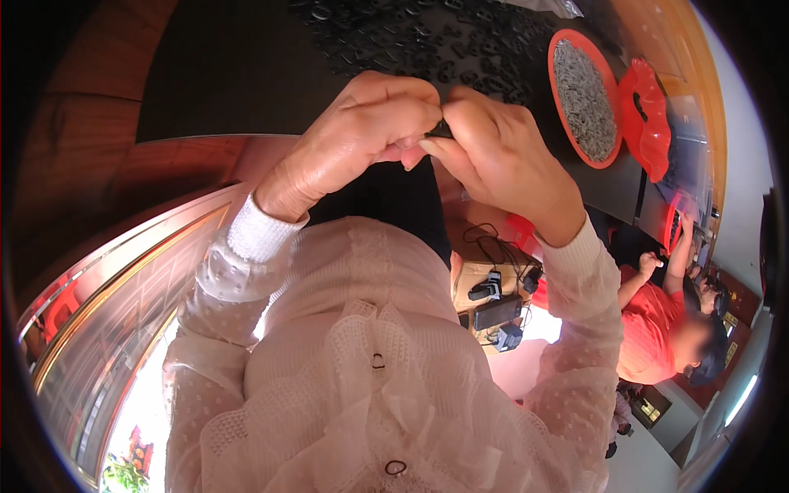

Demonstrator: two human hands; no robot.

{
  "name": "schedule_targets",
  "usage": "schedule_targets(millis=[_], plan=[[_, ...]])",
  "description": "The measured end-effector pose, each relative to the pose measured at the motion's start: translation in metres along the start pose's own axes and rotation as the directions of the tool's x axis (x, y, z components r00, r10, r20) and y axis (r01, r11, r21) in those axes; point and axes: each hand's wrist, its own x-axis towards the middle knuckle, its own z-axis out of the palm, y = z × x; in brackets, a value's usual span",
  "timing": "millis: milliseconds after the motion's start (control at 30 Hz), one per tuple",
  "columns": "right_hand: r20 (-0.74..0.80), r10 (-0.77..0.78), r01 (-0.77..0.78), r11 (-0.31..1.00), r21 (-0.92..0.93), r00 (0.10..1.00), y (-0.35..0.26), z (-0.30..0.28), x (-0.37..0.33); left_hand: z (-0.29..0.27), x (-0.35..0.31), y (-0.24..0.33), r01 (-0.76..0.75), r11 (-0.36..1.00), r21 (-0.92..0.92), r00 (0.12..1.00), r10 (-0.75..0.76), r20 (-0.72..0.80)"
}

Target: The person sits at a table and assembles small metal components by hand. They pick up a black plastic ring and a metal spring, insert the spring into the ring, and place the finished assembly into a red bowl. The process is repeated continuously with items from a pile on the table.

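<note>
My left hand and my right hand meet just over the near edge of a black-topped table. Between the fingertips of both sits a small black piece, mostly covered, so its kind does not show. Both hands are closed in a pinch on it. Beyond them, many small black parts of curved, looped shape lie scattered over the tabletop. To the right stands a red-rimmed bowl full of small grey metallic pieces.
A red scalloped basket stands beside the bowl. Clear plastic lies at the far edge. Below on the right, a small stand carries chargers, a black box and cables. Further right, a person in a red shirt reaches toward another red container.
</note>
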Motion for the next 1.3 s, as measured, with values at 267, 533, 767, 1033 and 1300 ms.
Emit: schedule_targets(millis=[267,533,767,1033,1300], plan=[[0.180,0.439,-0.440,0.612,0.657,0.880,-0.015,-0.018,-0.006,0.009,0.003,0.013,0.195,0.975,-0.110,0.979,-0.199,-0.030],[-0.155,0.633,-0.539,0.743,0.398,0.758,-0.003,-0.044,-0.032,0.013,0.003,0.008,0.068,0.998,0.019,0.997,-0.067,-0.037],[-0.597,0.642,-0.813,0.581,-0.030,0.480,0.113,-0.150,-0.122,0.017,0.002,0.001,0.011,0.997,0.071,1.000,-0.009,-0.021],[-0.463,0.679,-0.696,0.698,0.168,0.570,0.092,-0.123,-0.078,0.016,0.000,0.001,-0.007,0.998,0.058,0.999,0.009,-0.033],[-0.125,0.265,-0.288,0.932,-0.222,0.956,0.069,-0.034,0.034,0.015,0.002,0.001,0.004,0.992,0.129,1.000,-0.001,-0.023]])
